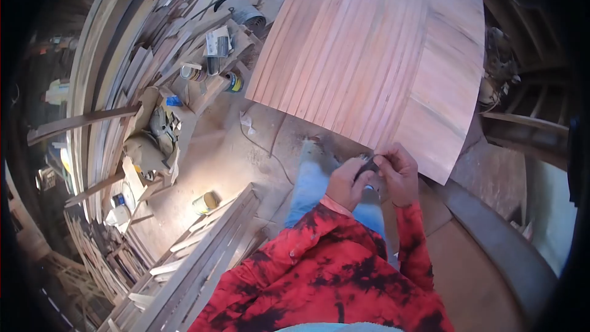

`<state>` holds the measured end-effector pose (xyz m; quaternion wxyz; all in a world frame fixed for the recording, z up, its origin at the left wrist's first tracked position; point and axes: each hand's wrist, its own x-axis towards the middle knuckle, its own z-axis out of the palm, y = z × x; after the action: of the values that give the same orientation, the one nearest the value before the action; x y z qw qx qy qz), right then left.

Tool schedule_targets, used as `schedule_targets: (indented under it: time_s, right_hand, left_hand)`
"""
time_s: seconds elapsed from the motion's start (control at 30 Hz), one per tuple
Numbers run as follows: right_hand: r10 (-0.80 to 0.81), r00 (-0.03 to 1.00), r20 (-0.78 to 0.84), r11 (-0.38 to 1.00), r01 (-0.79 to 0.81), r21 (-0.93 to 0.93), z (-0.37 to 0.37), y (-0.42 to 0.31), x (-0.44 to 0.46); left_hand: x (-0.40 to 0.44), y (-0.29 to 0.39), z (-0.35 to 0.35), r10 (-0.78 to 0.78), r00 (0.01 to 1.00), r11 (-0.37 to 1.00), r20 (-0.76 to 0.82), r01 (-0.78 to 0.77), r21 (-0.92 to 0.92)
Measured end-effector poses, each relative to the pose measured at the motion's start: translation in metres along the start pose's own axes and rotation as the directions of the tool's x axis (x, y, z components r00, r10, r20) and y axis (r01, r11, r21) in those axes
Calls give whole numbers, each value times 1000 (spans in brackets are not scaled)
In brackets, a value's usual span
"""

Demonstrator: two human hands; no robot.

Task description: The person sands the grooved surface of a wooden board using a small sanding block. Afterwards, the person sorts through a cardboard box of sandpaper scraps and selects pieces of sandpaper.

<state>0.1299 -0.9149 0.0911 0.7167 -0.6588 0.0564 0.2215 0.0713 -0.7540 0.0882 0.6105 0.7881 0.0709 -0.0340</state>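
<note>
Close together in front of my body, both hands are at the near edge of a large reddish wooden panel [356,55]. My left hand [346,185] is closed around a small dark object [367,167], whose kind I cannot make out. The fingers of my right hand [398,173] pinch at the upper end of that same object. Most of it is hidden by my fingers. The panel, made of strips side by side, lies just beyond my knuckles.
Long boards [104,67] and scrap wood are stacked along the left. Cans [234,82] and a torn cardboard box [181,147] stand among them. Another can [206,203] sits on the floor beside a timber pile [209,264]. A thin cord [267,152] crosses the floor.
</note>
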Motion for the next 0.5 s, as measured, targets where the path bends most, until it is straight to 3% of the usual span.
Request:
schedule_targets:
  time_s: [0.07, 0.13, 0.2, 0.27, 0.33, 0.4, 0.43, 0.5]
  right_hand:
    - [-5, 994, 110, 998, -2, 59, 7, -14, 22]
    - [-17, 996, 86, 996, 9, 90, 16, -26, 35]
    - [-39, 998, 52, 992, 32, 119, 11, -27, 51]
    - [23, 999, 22, 1000, -23, -11, -19, -13, 57]
    - [137, 989, -52, 986, -141, -87, -45, -13, 60]
    - [226, 965, -134, 965, -240, -102, -74, -4, 54]
    - [239, 956, -172, 957, -262, -122, -90, 8, 52]
    - [262, 938, -226, 950, -292, -111, -121, 37, 44]
  left_hand:
    - [17, -1, -3, -101, 995, 992, -25, 99, -78]
    - [41, 1, -14, -259, 943, 964, -207, 264, -4]
    - [75, -52, -31, -139, 917, 953, -375, 226, 199]
    - [144, -56, -66, 57, 799, 973, -599, 89, 211]
    - [224, -92, -104, -107, 783, 984, -613, 170, 46]
    - [298, -128, -126, 53, 765, 950, -642, 159, 268]
    - [332, -150, -130, 52, 759, 952, -649, 159, 263]
    - [374, -191, -129, 353, 753, 823, -556, 33, 567]
